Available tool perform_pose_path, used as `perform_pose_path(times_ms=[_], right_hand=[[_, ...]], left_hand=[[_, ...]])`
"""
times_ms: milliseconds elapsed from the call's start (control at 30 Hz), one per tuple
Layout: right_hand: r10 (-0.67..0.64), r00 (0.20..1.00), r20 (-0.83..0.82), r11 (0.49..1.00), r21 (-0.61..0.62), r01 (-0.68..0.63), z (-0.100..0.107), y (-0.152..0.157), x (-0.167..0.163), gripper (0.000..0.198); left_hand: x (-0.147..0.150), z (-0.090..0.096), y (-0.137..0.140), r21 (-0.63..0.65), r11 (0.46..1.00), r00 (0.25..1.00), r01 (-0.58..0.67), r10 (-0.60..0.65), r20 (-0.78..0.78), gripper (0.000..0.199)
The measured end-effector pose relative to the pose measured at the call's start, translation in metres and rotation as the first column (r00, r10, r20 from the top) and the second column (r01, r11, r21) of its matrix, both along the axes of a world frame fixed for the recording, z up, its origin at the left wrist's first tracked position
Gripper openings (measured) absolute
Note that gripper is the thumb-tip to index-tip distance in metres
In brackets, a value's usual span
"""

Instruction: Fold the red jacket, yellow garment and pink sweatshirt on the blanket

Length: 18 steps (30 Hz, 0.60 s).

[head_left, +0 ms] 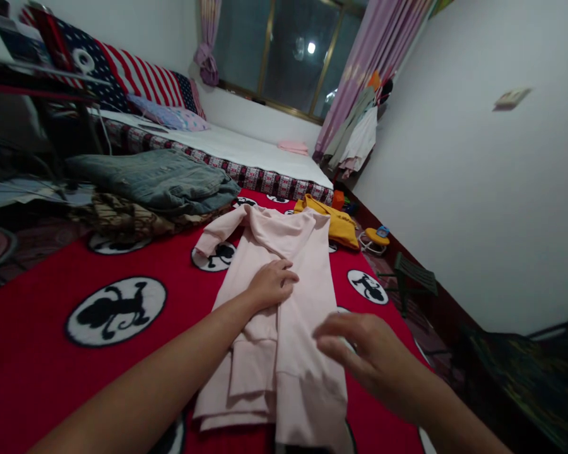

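Note:
A pale pink sweatshirt (307, 252) lies on the red blanket in front of me, its collar at the far end. Its right side is folded inward lengthwise, and one sleeve (224, 228) sticks out at the far left. Ribbed cuff and hem parts lie near me. My left hand (272, 284) rests on the middle of the sweatshirt, fingers stretched forward and pressing on the cloth. Just above the sweatshirt's right edge, my right hand (360, 350) hovers with thumb and fingers apart, holding nothing; it is slightly blurred.
The red blanket (23, 334) has white circles with black monkey figures. Folded denim (161, 180) lies on brown patterned cloth at the far left. A yellow folded garment (334, 224) sits beyond the sweatshirt. A green stool (414, 274) stands at right, a bed (246, 148) behind.

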State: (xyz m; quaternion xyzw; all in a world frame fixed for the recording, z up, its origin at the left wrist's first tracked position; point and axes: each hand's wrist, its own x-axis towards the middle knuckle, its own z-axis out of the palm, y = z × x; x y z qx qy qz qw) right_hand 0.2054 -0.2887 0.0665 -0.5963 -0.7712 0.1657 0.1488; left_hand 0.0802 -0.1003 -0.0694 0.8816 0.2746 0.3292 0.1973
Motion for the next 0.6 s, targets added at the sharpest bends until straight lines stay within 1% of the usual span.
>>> perform_pose_path(times_ms=[33,67,100,133,167,200,233,267,300,367,433,467,533,567,600], right_hand=[[-0.022,0.998,-0.063,0.992,0.125,0.03,-0.001,0.023,-0.003,0.03],[-0.034,0.991,-0.131,0.965,0.255,0.066,-0.006,0.048,-0.006,0.028],[-0.044,0.98,-0.195,0.926,0.359,0.113,-0.015,0.074,-0.008,0.03],[-0.066,0.967,-0.248,0.891,0.422,0.169,-0.027,0.1,-0.01,0.035],[-0.109,0.953,-0.283,0.864,0.447,0.231,-0.041,0.124,-0.011,0.042],[-0.172,0.937,-0.303,0.85,0.435,0.297,-0.056,0.146,-0.011,0.049],[-0.246,0.919,-0.308,0.846,0.395,0.359,-0.071,0.164,-0.011,0.053],[-0.316,0.908,-0.275,0.851,0.341,0.399,-0.086,0.177,-0.009,0.054],[-0.354,0.914,-0.197,0.871,0.286,0.399,-0.099,0.187,-0.007,0.052],[-0.322,0.947,0.014,0.927,0.208,0.313,-0.119,0.196,0.001,0.047],[-0.251,0.952,0.176,0.958,0.183,0.219,-0.13,0.196,0.008,0.046],[-0.235,0.948,0.216,0.962,0.192,0.194,-0.133,0.194,0.012,0.047],[-0.242,0.944,0.225,0.955,0.229,0.191,-0.135,0.192,0.016,0.048],[-0.247,0.946,0.208,0.95,0.243,0.195,-0.136,0.191,0.016,0.047],[-0.25,0.952,0.178,0.947,0.252,0.202,-0.136,0.191,0.017,0.046]], left_hand=[[-0.001,0.001,0.0,-0.018,1.0,1.0,0.009,-0.009,0.018,0.027],[-0.001,0.001,0.001,-0.044,0.999,0.999,0.018,-0.016,0.042,0.025],[-0.002,0.002,0.001,-0.075,0.997,0.997,0.029,-0.023,0.069,0.023],[-0.003,0.003,0.001,-0.109,0.993,0.995,0.045,-0.034,0.098,0.023],[-0.003,0.003,0.001,-0.142,0.988,0.991,0.061,-0.042,0.129,0.024],[-0.003,0.004,0.001,-0.169,0.983,0.987,0.071,-0.045,0.153,0.026],[-0.003,0.004,0.001,-0.184,0.98,0.985,0.076,-0.045,0.166,0.028],[-0.003,0.003,0.001,-0.187,0.98,0.985,0.073,-0.041,0.168,0.03],[-0.002,0.003,0.002,-0.179,0.981,0.986,0.069,-0.041,0.159,0.03],[-0.001,0.002,0.002,-0.159,0.985,0.989,0.061,-0.039,0.14,0.027],[0.0,0.002,0.004,-0.162,0.984,0.987,0.078,-0.053,0.155,0.025],[0.0,0.004,0.005,-0.18,0.979,0.984,0.092,-0.062,0.169,0.025],[-0.005,0.011,0.011,-0.254,0.959,0.977,0.13,-0.08,0.199,0.023],[-0.01,0.016,0.015,-0.305,0.944,0.972,0.125,-0.055,0.229,0.022],[-0.017,0.021,0.022,-0.355,0.93,0.962,0.09,0.011,0.272,0.022]])
